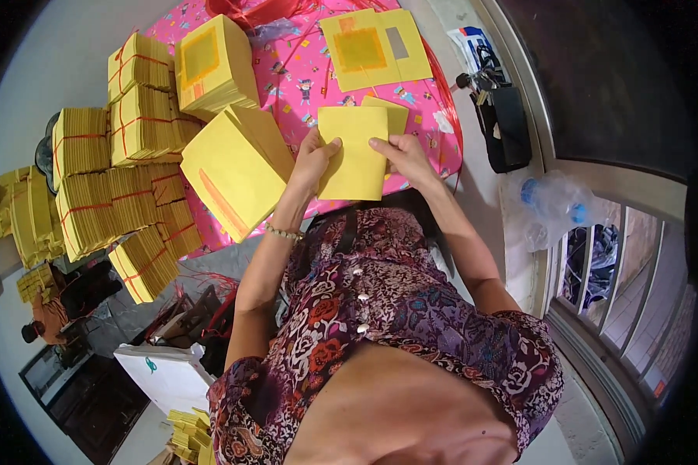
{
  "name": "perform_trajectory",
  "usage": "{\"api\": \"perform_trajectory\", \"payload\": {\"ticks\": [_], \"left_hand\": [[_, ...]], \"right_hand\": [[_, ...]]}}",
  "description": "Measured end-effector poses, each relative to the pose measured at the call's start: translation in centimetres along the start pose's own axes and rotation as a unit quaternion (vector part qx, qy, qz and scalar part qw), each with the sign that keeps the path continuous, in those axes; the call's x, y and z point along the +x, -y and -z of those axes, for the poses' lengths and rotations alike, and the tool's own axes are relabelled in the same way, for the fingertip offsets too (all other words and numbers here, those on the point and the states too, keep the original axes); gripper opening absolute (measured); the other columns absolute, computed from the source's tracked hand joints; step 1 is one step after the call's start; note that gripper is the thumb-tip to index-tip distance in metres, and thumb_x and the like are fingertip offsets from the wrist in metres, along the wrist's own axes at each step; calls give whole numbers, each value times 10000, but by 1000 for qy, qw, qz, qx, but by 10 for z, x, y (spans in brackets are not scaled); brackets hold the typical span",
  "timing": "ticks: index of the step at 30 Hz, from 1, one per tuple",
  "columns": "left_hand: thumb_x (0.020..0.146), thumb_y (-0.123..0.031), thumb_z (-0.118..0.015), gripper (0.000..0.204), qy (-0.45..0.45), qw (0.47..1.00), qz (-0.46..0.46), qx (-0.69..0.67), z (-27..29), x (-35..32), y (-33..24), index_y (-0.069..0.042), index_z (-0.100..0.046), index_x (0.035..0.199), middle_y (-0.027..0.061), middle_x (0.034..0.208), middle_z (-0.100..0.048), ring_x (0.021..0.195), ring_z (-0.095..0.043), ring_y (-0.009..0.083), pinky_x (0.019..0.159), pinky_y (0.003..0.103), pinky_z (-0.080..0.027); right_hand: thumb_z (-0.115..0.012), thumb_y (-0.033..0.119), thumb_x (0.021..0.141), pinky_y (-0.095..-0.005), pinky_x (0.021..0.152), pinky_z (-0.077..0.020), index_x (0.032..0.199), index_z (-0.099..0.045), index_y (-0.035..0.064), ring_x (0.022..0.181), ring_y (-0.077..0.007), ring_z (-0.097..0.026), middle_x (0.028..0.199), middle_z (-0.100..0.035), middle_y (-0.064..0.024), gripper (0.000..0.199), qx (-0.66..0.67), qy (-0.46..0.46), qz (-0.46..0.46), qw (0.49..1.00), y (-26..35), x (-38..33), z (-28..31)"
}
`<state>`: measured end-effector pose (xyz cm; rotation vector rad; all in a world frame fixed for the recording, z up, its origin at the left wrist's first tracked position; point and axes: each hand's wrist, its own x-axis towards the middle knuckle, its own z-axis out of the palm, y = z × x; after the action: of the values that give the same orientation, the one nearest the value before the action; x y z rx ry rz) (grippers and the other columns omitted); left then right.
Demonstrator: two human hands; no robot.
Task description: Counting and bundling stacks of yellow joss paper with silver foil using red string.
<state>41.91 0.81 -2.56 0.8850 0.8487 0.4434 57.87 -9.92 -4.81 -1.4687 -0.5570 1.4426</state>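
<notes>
A yellow paper sheet (353, 155), seemingly folded, is held up in front of me by its two side edges. My left hand (315, 159) pinches the left edge, thumb on top. My right hand (408, 160) grips the right edge the same way. Behind it, part of another yellow sheet (396, 116) lies on the pink patterned tablecloth (302, 74). Just left of my left hand is a loose stack of yellow paper (236, 174) with an orange strip on top. Farther off lie flat yellow sheets (359, 50), one bearing an orange square.
A taller yellow paper stack (213, 66) stands at the far left, beside several bundles tied with red string (93, 205). Red strands (442, 85) run along the table's right edge. On the ledge are a black case (508, 128) and clear plastic bottles (554, 203). Another person (50, 314) is far left.
</notes>
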Motion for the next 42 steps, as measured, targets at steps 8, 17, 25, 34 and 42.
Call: {"api": "perform_trajectory", "payload": {"ticks": [8,17,25,34,42], "left_hand": [[902,15,-468,274,-12,999,17,37,-21,47,26,17,-448,1175,152,1088,-593,968,-598,225,796,329,-510],[883,20,-494,284,-30,992,47,114,-27,102,57,14,-468,1166,139,1081,-590,951,-590,218,799,327,-497],[889,-12,-516,237,-30,987,-4,157,-28,126,65,-10,-496,1125,104,987,-615,855,-606,178,731,294,-501],[819,-51,-631,404,29,971,5,239,-23,141,83,7,-480,1190,99,1045,-616,896,-609,173,766,304,-510],[743,-77,-705,531,51,962,-4,269,-19,159,118,3,-468,1212,113,1058,-623,913,-621,191,772,316,-520]], "right_hand": [[-613,328,886,-271,595,-544,1010,-630,-27,675,-133,-653,852,-667,-76,377,-6,0,-54,999,-32,14,38],[-629,346,869,-268,560,-539,1012,-650,-23,685,-121,-638,835,-673,-78,396,-4,-35,-39,999,-62,25,62],[-607,238,896,-273,647,-571,1111,-586,-39,782,-201,-669,963,-656,-115,351,102,-34,-47,993,-66,12,60],[-613,165,889,-271,632,-573,1073,-592,-34,765,-188,-665,935,-647,-120,272,114,-127,-61,983,-98,24,59],[-640,111,850,-279,577,-575,1008,-571,-17,681,-143,-629,847,-630,-77,215,75,-227,-43,970,-137,49,67]]}}
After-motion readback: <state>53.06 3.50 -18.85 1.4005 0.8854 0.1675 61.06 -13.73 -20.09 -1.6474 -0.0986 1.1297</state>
